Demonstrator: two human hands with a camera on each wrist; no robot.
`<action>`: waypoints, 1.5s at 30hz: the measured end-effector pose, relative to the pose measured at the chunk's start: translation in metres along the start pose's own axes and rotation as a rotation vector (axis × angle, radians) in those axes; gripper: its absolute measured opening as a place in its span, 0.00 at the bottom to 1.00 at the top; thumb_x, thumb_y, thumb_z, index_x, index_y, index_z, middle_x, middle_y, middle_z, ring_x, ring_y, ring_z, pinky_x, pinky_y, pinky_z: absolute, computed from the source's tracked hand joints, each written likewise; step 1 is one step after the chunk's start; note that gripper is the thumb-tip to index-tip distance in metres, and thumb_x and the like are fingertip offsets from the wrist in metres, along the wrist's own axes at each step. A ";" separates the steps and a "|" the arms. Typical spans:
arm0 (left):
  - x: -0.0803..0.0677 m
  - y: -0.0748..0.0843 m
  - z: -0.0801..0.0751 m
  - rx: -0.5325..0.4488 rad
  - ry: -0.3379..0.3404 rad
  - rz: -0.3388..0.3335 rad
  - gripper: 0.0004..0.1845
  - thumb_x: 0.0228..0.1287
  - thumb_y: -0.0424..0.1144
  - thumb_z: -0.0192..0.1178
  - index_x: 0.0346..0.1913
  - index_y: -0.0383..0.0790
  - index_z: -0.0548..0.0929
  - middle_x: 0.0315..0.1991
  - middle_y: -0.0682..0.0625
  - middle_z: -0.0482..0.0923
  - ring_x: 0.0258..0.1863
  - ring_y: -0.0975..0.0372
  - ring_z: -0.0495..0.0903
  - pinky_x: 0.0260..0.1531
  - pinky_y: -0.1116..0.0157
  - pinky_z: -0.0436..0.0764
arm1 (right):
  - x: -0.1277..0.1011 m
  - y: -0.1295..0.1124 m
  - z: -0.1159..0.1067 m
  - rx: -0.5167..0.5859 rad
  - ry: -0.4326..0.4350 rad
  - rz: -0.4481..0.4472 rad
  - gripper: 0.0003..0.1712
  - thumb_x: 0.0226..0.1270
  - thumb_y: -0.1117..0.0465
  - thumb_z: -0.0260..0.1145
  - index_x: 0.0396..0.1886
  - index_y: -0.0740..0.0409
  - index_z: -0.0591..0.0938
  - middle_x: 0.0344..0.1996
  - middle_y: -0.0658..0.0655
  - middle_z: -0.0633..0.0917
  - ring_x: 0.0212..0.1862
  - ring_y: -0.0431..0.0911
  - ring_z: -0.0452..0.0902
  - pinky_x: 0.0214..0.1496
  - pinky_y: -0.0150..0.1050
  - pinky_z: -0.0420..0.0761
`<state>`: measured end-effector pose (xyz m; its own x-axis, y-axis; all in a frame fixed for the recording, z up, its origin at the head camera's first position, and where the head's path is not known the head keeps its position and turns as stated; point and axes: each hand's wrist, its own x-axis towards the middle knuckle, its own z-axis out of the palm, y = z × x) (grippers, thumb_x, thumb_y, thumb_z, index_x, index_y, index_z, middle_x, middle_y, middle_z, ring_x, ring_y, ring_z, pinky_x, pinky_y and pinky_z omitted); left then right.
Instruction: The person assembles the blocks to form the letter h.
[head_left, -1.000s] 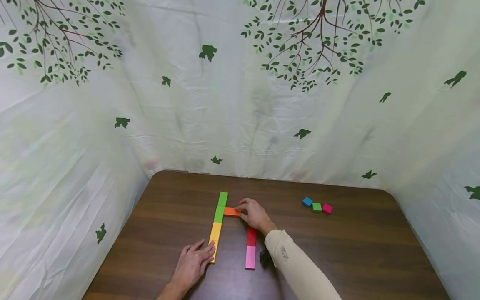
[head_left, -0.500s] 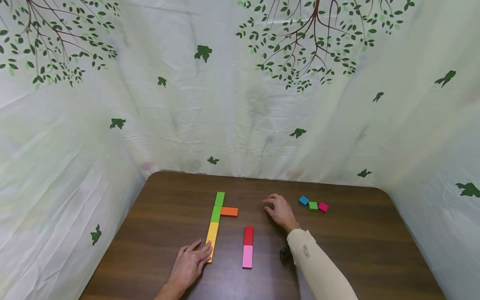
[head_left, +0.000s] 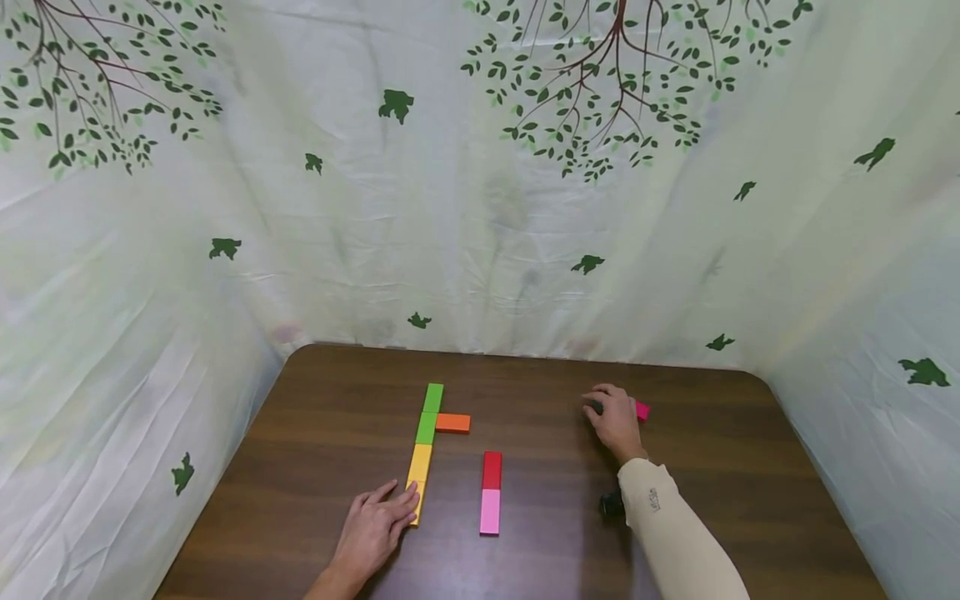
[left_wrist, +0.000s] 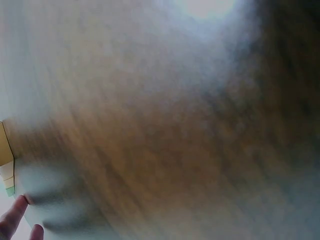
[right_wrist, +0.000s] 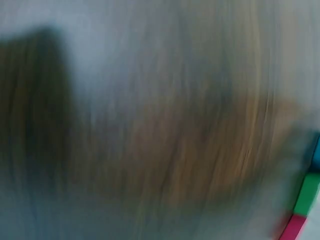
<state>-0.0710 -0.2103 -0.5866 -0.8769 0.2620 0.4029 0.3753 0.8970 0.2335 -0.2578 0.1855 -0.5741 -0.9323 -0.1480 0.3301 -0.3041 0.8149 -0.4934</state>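
My left hand (head_left: 375,527) lies flat on the brown table (head_left: 315,433), its straight fingers touching the near yellow block (head_left: 415,502) of a line of two green (head_left: 430,412) and two yellow blocks. An orange block (head_left: 453,422) juts right from the line's green part. A red block (head_left: 492,470) and a pink block (head_left: 490,511) lie end to end nearby. My right hand (head_left: 615,417) hovers with loosely curved fingers over small cubes at the back right, and only the magenta cube (head_left: 642,410) shows beside it. The blurred right wrist view catches a green cube (right_wrist: 307,192) and a magenta cube (right_wrist: 295,227) with no fingers on them.
A white cloth printed with green trees and leaves (head_left: 487,208) walls the table in at the back and both sides. Bare tabletop lies between the block line and the cubes, and along the near right. A black camera (head_left: 609,503) is on my right wrist.
My right hand let go of the orange block and travelled right across the table to the small cubes, now covering the blue and green ones. My left hand stayed at the yellow block.
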 end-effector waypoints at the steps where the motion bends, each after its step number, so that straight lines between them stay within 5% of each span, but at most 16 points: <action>1: 0.000 0.000 0.000 -0.002 -0.003 -0.002 0.16 0.45 0.36 0.74 0.42 0.45 0.90 0.48 0.55 0.85 0.50 0.50 0.81 0.43 0.51 0.74 | -0.001 0.004 -0.002 -0.003 -0.001 0.012 0.11 0.59 0.65 0.72 0.42 0.60 0.87 0.49 0.62 0.82 0.54 0.61 0.72 0.55 0.59 0.66; 19: 0.000 0.000 -0.001 0.011 -0.022 -0.006 0.17 0.46 0.37 0.74 0.43 0.46 0.89 0.49 0.55 0.84 0.51 0.51 0.81 0.43 0.51 0.75 | 0.005 0.026 -0.017 0.071 -0.118 0.084 0.12 0.61 0.63 0.70 0.44 0.64 0.87 0.52 0.66 0.80 0.56 0.65 0.71 0.59 0.65 0.62; 34: 0.001 0.001 -0.001 0.004 -0.050 -0.034 0.16 0.48 0.38 0.73 0.44 0.46 0.89 0.50 0.56 0.84 0.53 0.51 0.80 0.44 0.50 0.75 | 0.005 0.024 -0.015 -0.039 -0.088 0.027 0.09 0.59 0.64 0.71 0.40 0.60 0.89 0.48 0.61 0.85 0.53 0.60 0.74 0.58 0.61 0.63; 45: 0.000 0.001 -0.003 0.009 -0.062 -0.043 0.16 0.49 0.38 0.72 0.45 0.46 0.89 0.50 0.56 0.83 0.53 0.51 0.80 0.45 0.50 0.75 | 0.005 0.008 0.001 0.014 -0.083 -0.001 0.07 0.57 0.64 0.72 0.36 0.60 0.89 0.44 0.59 0.86 0.51 0.58 0.76 0.55 0.58 0.66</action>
<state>-0.0699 -0.2103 -0.5841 -0.9094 0.2442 0.3368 0.3342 0.9110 0.2418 -0.2650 0.1902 -0.5773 -0.9448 -0.1952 0.2633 -0.3073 0.8068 -0.5046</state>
